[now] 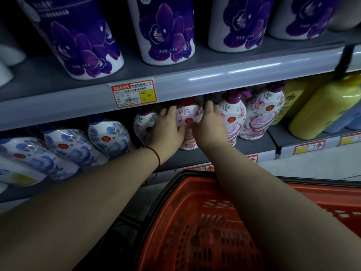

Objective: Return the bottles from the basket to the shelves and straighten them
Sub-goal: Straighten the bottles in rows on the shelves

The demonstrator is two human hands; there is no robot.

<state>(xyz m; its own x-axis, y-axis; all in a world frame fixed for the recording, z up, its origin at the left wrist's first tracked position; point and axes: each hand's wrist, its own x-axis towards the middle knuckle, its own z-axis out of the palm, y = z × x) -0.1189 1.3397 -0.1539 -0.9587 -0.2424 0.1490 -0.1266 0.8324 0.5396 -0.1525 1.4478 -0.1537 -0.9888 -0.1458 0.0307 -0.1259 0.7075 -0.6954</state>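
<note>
1. The white pump bottle with pink floral print and a round red seal stands on the grey metal lower shelf, in a row of like bottles.
2. The left hand wraps that bottle's left flank, fingers spread over its shoulder and thumb across its front; the grip is on the bottle.
3. The right hand clasps the bottle's right flank, fingertips up near its neck, thumb toward the front; its grip is also on the bottle.
4. A thin dark red cord bracelet circles the left wrist.
5. Just left of the held bottle, touching the left hand, stands another white floral bottle; to its right stand two white bottles with purple pump tops and pink-violet print, close together.
6. Farther left on the lower shelf are white bottles with blue floral print and red seals, leaning in the wide-angle view.
7. At the right end of that level stand plain yellow plastic bottles.
8. The upper shelf carries tall white containers printed with purple orchids, set side by side.
9. A red-and-yellow paper price tag sits on the upper shelf's front edge, above the hands.
10. Below the arms is a red plastic slotted shopping basket with a black rim; the part of its inside that shows holds no bottles, the rest is covered by the right forearm.
</note>
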